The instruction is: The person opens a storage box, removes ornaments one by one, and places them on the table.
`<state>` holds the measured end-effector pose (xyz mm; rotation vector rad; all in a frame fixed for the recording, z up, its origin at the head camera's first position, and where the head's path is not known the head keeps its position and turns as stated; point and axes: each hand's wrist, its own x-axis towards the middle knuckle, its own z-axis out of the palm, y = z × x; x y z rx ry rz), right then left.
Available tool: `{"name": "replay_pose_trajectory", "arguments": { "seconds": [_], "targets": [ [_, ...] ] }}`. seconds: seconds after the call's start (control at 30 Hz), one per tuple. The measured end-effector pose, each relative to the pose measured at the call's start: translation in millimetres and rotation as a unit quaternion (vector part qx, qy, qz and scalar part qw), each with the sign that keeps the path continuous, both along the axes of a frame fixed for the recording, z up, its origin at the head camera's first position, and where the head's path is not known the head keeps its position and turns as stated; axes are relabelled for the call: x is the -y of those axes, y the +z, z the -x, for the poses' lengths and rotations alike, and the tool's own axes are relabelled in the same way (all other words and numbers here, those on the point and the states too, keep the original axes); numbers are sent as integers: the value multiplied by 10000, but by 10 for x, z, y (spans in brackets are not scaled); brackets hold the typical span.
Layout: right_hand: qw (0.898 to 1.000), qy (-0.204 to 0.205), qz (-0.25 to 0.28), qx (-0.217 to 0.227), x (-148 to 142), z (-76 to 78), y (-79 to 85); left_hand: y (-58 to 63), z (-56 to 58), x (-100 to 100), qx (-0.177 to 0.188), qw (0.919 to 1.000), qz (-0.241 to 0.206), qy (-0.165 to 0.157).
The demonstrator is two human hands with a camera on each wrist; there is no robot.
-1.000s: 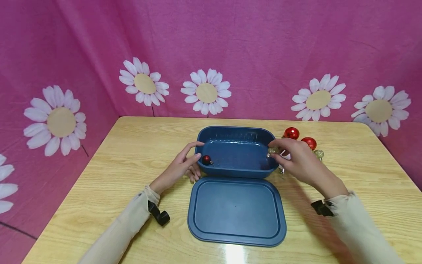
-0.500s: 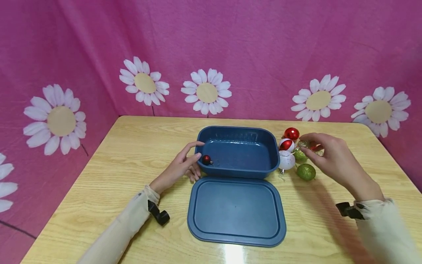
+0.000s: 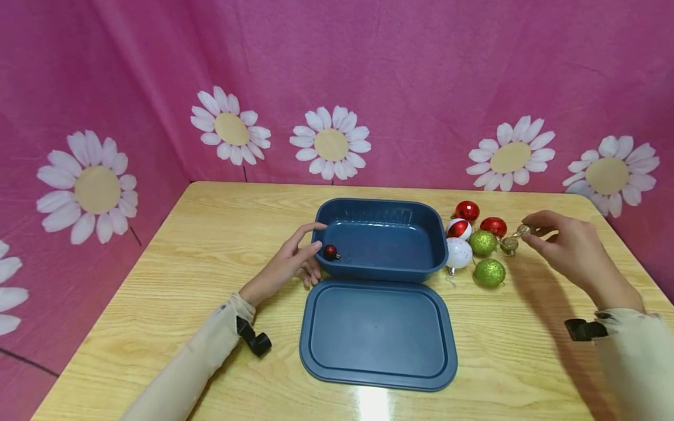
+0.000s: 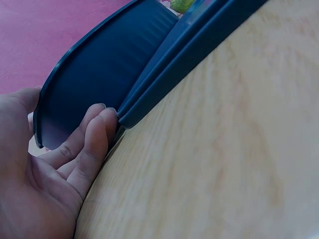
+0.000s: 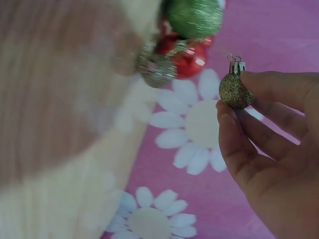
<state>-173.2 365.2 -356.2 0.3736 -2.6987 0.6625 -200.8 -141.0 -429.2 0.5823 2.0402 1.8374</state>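
Note:
My left hand [image 3: 284,262] holds the left end of a deep blue rectangular container [image 3: 380,273], index finger and thumb at the rim, other fingers low against its side wall. Inside, by its front left corner, lies a small dark red bauble [image 3: 330,252]. Right of the ornament cluster, my right hand [image 3: 576,251] pinches a small gold glitter bauble [image 5: 235,92] between thumb and fingertips, its metal cap pointing up in the right wrist view. A second gold bauble [image 3: 509,245] lies on the table just left of the fingertips.
Along the container's right side lie two green glitter baubles [image 3: 489,273], a white speckled one [image 3: 458,252], a red-and-white one [image 3: 459,228] and two shiny red ones [image 3: 467,210]. A flat blue lid [image 3: 376,333] lies in front of the container. Pink daisy-print cloth [image 3: 411,88] stands behind the table.
My right hand has carried the gold bauble rightward from the container's right rim, past the other ornaments, to beside the second gold bauble. The left hand has stayed at the container.

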Motion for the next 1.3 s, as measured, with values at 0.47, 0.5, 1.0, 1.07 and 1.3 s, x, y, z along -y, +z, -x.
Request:
{"name": "replay_pose_trajectory", "arguments": {
  "seconds": [0.47,0.5,1.0,1.07,1.3],
  "targets": [
    [9957,393,-455,710,18,97,-235,16,-4,-12,-9,10000,-53,-65],
    [9954,405,-447,748,24,97,-239,16,-4,-12,-6,10000,-52,-59],
    [9924,574,-444,998,49,86,-243,6,-3,-6,-80,9999,-18,-75],
    [9929,553,-474,937,38,77,-225,10,-3,-7,-78,9999,-16,-80],
    [9947,566,-433,743,10,54,-156,13,-4,-3,-57,9999,-58,-128]
  ]
}}
